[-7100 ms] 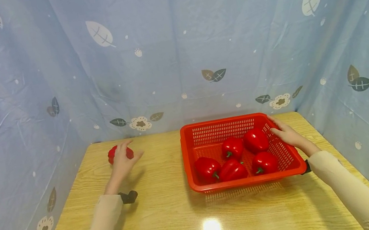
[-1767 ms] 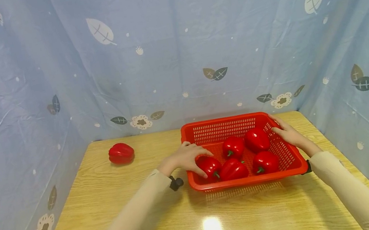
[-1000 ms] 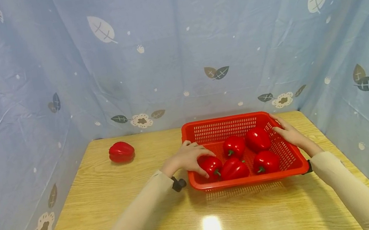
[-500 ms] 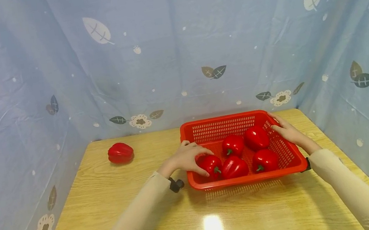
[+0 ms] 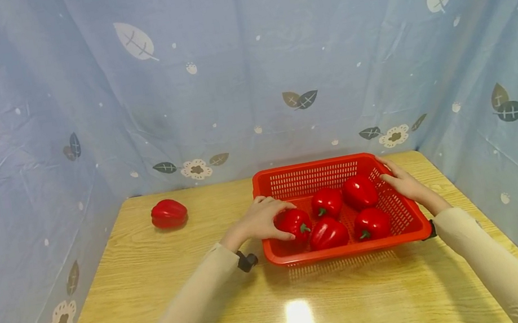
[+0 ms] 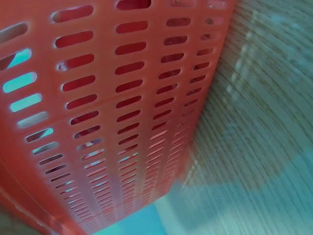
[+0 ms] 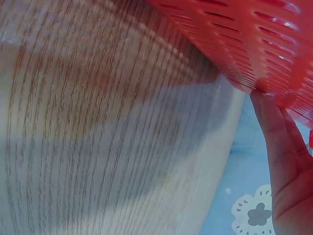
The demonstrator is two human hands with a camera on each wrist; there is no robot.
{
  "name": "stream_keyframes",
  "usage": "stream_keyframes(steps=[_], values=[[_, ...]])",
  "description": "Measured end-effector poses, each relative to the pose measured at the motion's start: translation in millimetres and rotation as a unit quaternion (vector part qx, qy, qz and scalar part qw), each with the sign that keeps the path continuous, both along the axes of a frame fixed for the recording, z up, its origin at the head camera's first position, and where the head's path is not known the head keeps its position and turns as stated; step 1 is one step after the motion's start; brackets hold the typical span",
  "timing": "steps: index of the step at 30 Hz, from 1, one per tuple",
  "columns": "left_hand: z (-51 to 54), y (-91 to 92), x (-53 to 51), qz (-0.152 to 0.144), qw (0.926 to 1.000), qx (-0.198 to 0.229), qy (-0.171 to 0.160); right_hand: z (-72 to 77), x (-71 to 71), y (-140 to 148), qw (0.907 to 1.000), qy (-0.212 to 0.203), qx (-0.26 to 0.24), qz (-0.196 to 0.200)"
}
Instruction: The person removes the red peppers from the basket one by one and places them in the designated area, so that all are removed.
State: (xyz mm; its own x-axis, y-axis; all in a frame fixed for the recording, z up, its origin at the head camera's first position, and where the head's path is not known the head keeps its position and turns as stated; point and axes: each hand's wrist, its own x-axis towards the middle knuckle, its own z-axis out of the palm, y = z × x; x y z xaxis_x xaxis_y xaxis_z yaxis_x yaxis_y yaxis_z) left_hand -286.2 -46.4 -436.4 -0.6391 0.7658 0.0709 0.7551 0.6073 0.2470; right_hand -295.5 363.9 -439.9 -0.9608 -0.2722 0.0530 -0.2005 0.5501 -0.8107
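A red plastic basket with slotted walls stands on the table, holding several red bell peppers. My left hand reaches over its left rim and grips the leftmost bell pepper, thumb on the near side and fingers on the far side. Its green stem faces right. My right hand holds the basket's right wall: the thumb is over the rim, while in the right wrist view the fingers lie against the outside. Only the basket's outer wall and the table show in the left wrist view.
Another red bell pepper lies alone at the back left of the wooden table. Beside the gripped pepper are a front bell pepper, a back one and others to the right. A blue patterned curtain encloses the table.
My left hand left the lone pepper at the back left and moved right into the basket. It has taken hold of the leftmost pepper, which has risen slightly. The right hand stayed on the basket.
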Motion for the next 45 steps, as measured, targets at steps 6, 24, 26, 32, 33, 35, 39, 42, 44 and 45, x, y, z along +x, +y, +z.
stream_keyframes(steps=[6,24,26,32,33,35,39,42,44,45], values=[[-5.0,-0.4,-0.8,0.018,0.9991,0.037,0.003,-7.7,-3.3,5.9,0.9986,0.032,-0.026,0.032],[-6.6,-0.9,4.0,0.053,0.9900,0.130,-0.013,-4.9,-5.2,3.4,1.0000,-0.006,0.004,0.002],[-6.3,-1.0,4.1,0.057,0.9886,0.138,-0.019,-4.2,-4.8,3.0,1.0000,-0.008,0.001,0.005],[-6.2,-0.8,3.2,0.064,0.9838,0.163,-0.038,-3.7,-4.6,3.6,1.0000,-0.006,0.005,0.004],[-6.1,-0.7,3.2,0.066,0.9827,0.168,-0.043,-4.0,-4.7,4.0,1.0000,-0.006,0.006,0.003],[-5.6,-0.6,3.1,0.071,0.9801,0.178,-0.054,-4.5,-4.8,4.4,0.9999,-0.006,0.008,0.001],[-3.6,-1.3,3.3,0.077,0.9715,0.210,-0.080,-4.5,-4.0,3.8,1.0000,-0.003,0.008,0.000],[-2.3,-3.0,2.9,0.077,0.9627,0.242,-0.093,-4.5,-3.9,3.4,1.0000,0.000,0.006,0.002],[-1.4,-4.5,2.8,0.076,0.9564,0.264,-0.099,-4.7,-3.9,3.4,1.0000,-0.001,0.002,0.003],[-0.9,-5.4,2.8,0.076,0.9539,0.272,-0.100,-4.9,-4.1,3.6,1.0000,-0.002,-0.001,0.004]])
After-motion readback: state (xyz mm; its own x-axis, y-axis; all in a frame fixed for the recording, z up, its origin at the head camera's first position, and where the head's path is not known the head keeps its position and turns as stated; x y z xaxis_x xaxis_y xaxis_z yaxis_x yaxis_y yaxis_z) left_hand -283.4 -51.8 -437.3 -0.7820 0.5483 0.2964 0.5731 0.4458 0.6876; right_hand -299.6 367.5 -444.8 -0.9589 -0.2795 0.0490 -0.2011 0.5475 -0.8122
